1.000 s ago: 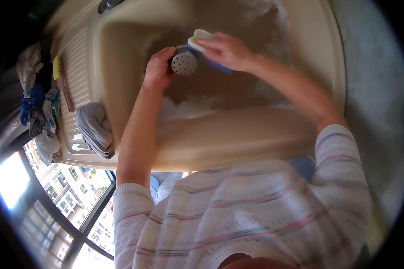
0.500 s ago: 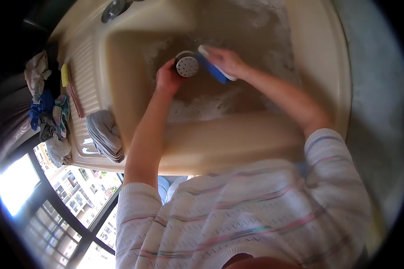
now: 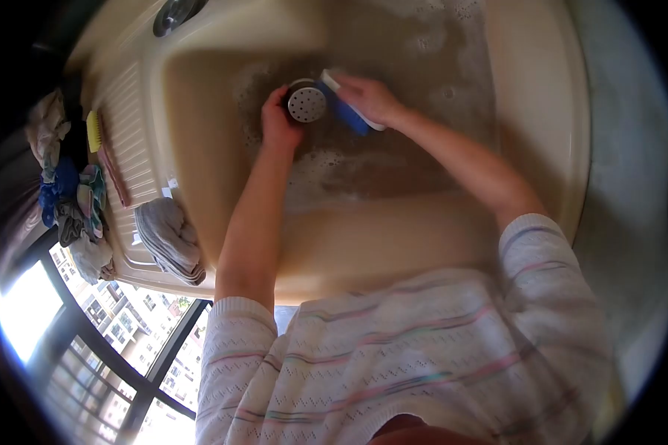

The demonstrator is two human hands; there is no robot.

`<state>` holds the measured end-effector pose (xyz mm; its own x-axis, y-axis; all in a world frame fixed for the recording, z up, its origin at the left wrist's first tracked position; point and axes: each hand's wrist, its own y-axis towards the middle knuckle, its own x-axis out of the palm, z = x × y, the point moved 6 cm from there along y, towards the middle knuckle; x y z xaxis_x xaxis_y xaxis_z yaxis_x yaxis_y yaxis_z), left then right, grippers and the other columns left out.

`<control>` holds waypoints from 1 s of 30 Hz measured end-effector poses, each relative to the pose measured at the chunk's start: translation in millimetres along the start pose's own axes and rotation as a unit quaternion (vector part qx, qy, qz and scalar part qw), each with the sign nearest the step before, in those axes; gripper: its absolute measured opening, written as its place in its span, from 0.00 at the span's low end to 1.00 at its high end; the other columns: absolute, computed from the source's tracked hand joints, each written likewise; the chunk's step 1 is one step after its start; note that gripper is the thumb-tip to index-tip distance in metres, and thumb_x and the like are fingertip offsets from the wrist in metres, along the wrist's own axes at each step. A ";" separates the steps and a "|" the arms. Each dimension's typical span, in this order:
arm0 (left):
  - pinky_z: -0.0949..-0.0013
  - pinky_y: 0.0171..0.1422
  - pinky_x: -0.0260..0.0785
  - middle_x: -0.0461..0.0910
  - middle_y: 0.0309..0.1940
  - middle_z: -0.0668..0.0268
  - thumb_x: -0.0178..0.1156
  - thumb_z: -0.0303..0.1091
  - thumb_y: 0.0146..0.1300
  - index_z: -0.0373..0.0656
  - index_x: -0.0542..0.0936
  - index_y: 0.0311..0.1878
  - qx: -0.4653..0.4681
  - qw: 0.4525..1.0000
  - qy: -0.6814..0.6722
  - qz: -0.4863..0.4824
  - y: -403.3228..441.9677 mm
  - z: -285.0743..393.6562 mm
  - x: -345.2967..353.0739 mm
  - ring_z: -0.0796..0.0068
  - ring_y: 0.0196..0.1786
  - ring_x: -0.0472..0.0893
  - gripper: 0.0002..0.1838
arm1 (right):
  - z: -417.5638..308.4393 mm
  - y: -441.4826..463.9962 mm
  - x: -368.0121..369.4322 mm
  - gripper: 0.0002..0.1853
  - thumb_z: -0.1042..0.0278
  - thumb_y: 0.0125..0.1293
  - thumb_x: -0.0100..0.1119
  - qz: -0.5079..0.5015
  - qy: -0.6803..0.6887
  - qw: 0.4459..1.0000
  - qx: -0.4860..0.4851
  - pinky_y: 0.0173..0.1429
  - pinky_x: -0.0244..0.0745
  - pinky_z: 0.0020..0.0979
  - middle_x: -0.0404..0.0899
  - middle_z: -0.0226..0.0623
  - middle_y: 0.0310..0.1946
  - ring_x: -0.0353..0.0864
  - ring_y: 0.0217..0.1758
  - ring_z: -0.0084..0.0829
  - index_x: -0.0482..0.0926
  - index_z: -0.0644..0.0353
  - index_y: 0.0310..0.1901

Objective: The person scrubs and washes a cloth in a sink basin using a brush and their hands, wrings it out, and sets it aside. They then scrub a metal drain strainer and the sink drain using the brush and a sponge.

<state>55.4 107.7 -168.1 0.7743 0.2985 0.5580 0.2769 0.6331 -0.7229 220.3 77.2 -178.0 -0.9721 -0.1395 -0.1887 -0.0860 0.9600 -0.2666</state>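
Note:
My left hand (image 3: 280, 123) is wrapped round the side of a round metal piece (image 3: 306, 104) with small holes in its pale face. My right hand (image 3: 369, 99) grips the white back of a brush (image 3: 349, 110) with blue bristles. The bristles are turned toward the metal piece and lie close to its right side; whether they touch it I cannot tell. Both hands are over murky, foamy water (image 3: 393, 167) in a beige sink (image 3: 364, 237).
A ribbed board (image 3: 132, 133) at the left of the sink bears a yellow-bristled brush (image 3: 94, 132) with a pink handle and a folded grey cloth (image 3: 166, 236). Crumpled clothes (image 3: 67, 185) lie along its outer edge. A metal drain part (image 3: 175, 15) is at the upper left.
My right hand has come down from above, and the brush has tilted so that its blue bristles show beside the metal piece. My left hand still holds the piece. The view has shifted slightly.

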 end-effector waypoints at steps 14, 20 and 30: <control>0.68 0.54 0.65 0.76 0.43 0.60 0.51 0.30 0.60 0.34 0.73 0.48 -0.034 0.929 0.349 -0.119 3.7 0.2 -3.5 0.69 0.46 0.75 0.15 | -16.0 11.2 -3.0 0.21 0.57 0.61 0.54 0.009 0.013 0.996 -0.085 0.49 0.70 0.26 0.77 0.40 0.45 0.78 0.45 0.29 0.71 0.52 0.56; 0.73 0.50 0.65 0.78 0.39 0.62 0.54 0.28 0.57 0.32 0.74 0.47 -0.059 0.967 0.222 -0.107 -5.2 4.8 5.2 0.71 0.44 0.75 0.15 | 10.9 -3.8 -25.0 0.23 0.55 0.60 0.54 0.056 -0.027 0.995 0.072 0.47 0.70 0.28 0.77 0.44 0.44 0.78 0.43 0.33 0.71 0.54 0.55; 0.67 0.51 0.67 0.77 0.39 0.58 0.53 0.27 0.58 0.30 0.74 0.44 -0.013 0.966 0.241 -0.096 -15.1 -5.7 26.1 0.69 0.43 0.76 0.12 | -72.4 -0.2 -14.2 0.19 0.56 0.60 0.54 0.007 -0.174 0.949 -0.264 0.46 0.71 0.31 0.74 0.41 0.42 0.74 0.42 0.41 0.72 0.42 0.55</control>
<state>74.7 101.9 -145.0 0.8803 -0.1939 0.4331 0.4514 0.6234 -0.6384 218.3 96.6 -106.8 -0.8509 -0.1095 -0.5138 -0.2601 0.9375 0.2310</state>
